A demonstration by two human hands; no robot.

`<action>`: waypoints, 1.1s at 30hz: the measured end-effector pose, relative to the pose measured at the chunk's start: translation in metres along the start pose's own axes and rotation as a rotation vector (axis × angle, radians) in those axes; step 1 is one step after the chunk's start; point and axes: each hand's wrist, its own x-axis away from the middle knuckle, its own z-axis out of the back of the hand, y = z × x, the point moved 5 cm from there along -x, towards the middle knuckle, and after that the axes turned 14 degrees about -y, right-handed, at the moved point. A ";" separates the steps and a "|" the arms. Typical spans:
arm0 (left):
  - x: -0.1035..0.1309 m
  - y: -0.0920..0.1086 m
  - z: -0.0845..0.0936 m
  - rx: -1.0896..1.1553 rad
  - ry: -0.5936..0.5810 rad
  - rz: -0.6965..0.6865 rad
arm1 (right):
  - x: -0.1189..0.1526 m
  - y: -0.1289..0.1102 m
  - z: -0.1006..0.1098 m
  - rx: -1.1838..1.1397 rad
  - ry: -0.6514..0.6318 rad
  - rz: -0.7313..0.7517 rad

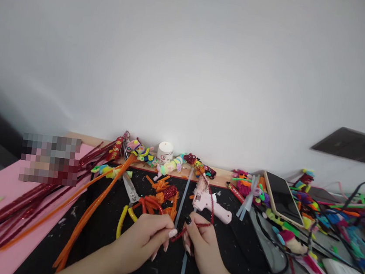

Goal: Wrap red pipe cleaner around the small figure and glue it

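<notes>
Between my two hands runs a dark red tinsel pipe cleaner (pixel 213 202), bent into a long loop that rises past the glue gun. My left hand (pixel 149 239) pinches one part of it between thumb and forefinger. A short way to the right, my right hand (pixel 201 242) grips it too, fingers closed. Just beyond the hands lies a pale pink glue gun (pixel 212 204). Scissors (pixel 132 190) with red-orange handles rest behind my left hand, near orange pipe cleaner pieces and a red tinsel bundle (pixel 170 192). A translucent glue stick (pixel 183 269) lies on the black mat below.
Long red and orange pipe cleaners (pixel 92 206) spread across the left side. A white cup (pixel 165 152) stands by the wall among small fuzzy figures. At right are a phone (pixel 283 198), glue sticks (pixel 248 199), cables and heaped colourful pipe cleaners (pixel 352 235).
</notes>
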 end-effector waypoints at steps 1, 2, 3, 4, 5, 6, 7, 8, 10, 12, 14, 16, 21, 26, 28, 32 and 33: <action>0.001 0.002 0.000 -0.075 -0.006 -0.024 | 0.000 0.001 -0.001 0.003 -0.011 -0.003; 0.001 0.005 0.000 -0.158 -0.008 -0.057 | 0.000 0.001 -0.001 0.009 -0.023 -0.007; 0.002 0.008 -0.001 -0.244 -0.011 -0.094 | 0.000 0.002 -0.002 0.017 -0.036 -0.013; 0.003 0.011 -0.003 -0.328 -0.023 -0.132 | 0.000 0.001 -0.003 0.024 -0.050 -0.018; 0.004 0.014 -0.005 -0.404 -0.044 -0.167 | 0.001 0.001 -0.004 0.032 -0.066 -0.021; 0.004 0.017 -0.008 -0.468 -0.073 -0.196 | 0.001 0.000 -0.005 0.044 -0.084 -0.020; 0.005 0.019 -0.011 -0.521 -0.107 -0.216 | 0.002 -0.002 -0.007 0.062 -0.108 -0.015; 0.005 0.021 -0.014 -0.563 -0.140 -0.230 | 0.002 -0.004 -0.008 0.088 -0.133 -0.009; 0.006 0.024 -0.018 -0.613 -0.186 -0.243 | 0.003 -0.007 -0.011 0.156 -0.178 0.004; 0.006 0.026 -0.020 -0.646 -0.191 -0.251 | 0.003 -0.008 -0.011 0.194 -0.198 0.007; 0.006 0.027 -0.019 -0.686 -0.151 -0.271 | 0.002 -0.007 -0.010 0.177 -0.192 -0.004; 0.007 0.029 -0.016 -0.725 -0.077 -0.302 | 0.001 -0.005 -0.009 0.122 -0.177 -0.018; 0.010 0.030 -0.011 -0.778 0.032 -0.345 | -0.001 -0.001 -0.009 0.030 -0.162 -0.059; 0.010 0.025 -0.010 -0.812 0.019 -0.315 | -0.001 0.005 -0.005 -0.045 -0.128 -0.091; 0.009 0.025 -0.010 -0.841 0.016 -0.315 | -0.002 0.006 -0.003 -0.048 -0.115 -0.100; 0.009 0.028 -0.010 -0.913 0.054 -0.382 | -0.003 0.005 -0.002 -0.039 -0.105 -0.102; 0.010 0.029 -0.010 -0.927 0.059 -0.399 | -0.003 0.005 -0.002 -0.039 -0.109 -0.099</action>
